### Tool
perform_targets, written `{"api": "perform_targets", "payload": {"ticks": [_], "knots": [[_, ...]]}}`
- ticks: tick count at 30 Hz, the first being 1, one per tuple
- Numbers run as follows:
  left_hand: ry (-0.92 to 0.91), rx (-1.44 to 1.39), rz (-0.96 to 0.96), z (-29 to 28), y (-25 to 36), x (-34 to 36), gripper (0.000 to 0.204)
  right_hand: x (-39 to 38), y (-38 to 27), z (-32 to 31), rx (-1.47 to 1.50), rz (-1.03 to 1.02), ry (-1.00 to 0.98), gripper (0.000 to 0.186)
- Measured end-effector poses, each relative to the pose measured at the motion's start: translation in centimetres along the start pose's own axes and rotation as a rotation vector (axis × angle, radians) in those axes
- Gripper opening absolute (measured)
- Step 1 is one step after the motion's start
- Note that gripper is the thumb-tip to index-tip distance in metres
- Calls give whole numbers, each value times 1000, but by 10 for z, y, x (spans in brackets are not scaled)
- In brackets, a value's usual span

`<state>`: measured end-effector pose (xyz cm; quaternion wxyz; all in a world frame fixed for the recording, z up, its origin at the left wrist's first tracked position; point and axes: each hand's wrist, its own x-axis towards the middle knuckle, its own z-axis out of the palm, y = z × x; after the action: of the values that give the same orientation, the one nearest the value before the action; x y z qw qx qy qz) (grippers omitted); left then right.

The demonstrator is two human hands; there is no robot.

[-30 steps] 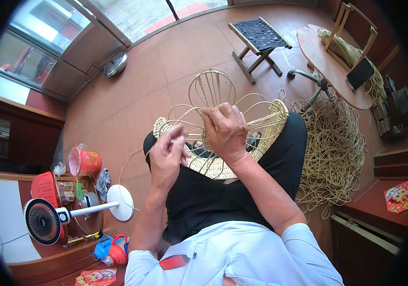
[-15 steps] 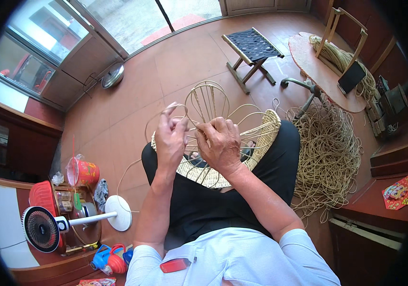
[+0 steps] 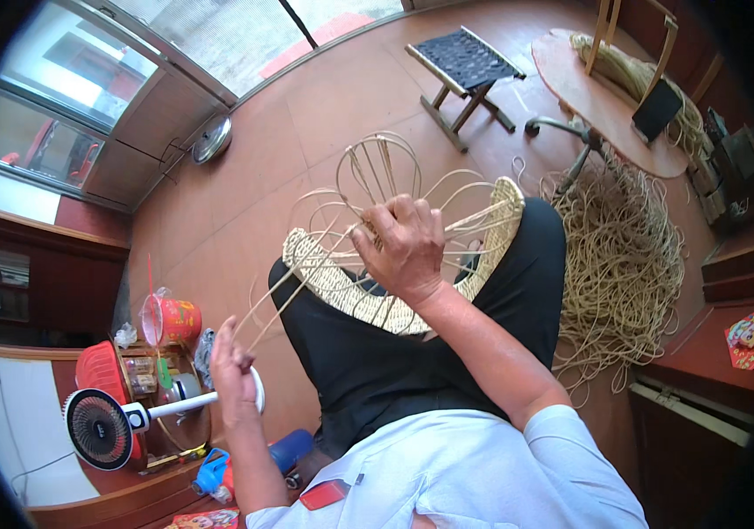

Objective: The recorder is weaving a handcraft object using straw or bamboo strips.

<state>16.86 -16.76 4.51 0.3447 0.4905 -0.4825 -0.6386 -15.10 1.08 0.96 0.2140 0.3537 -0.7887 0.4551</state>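
Across my lap lies a curved, crescent-shaped piece of woven pale cord (image 3: 377, 316), with thin cord loops (image 3: 381, 163) standing out from its inner side. My right hand (image 3: 403, 247) is closed around the gathered cords at the middle of these loops. Down to the left, beside the white fan base, my left hand (image 3: 234, 366) is closed on a cord strand (image 3: 282, 304). Two lengths of cord run taut between the hands, crossing over the left end of the woven band. The cords inside my right fist are hidden by its fingers.
A large heap of loose cord (image 3: 615, 273) lies on the floor to the right. Beyond it stand a round table (image 3: 562, 79) with more cord and a black woven stool (image 3: 465, 66). A small fan (image 3: 99, 429) and red bucket (image 3: 174, 319) are at left.
My left hand has swung down and left, away from my right hand, drawing the cord out long. The right hand keeps its grip near the same spot. The view has shifted slightly.
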Motion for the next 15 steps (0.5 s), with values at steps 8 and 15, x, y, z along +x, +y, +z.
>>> {"api": "perform_targets", "payload": {"ticks": [8, 15], "knots": [[533, 134, -196, -357, -38, 25, 20, 7, 0, 6, 16, -10, 89, 10], [880, 497, -256, -451, -110, -12, 29, 6, 12, -6, 66, -16, 111, 10]]}}
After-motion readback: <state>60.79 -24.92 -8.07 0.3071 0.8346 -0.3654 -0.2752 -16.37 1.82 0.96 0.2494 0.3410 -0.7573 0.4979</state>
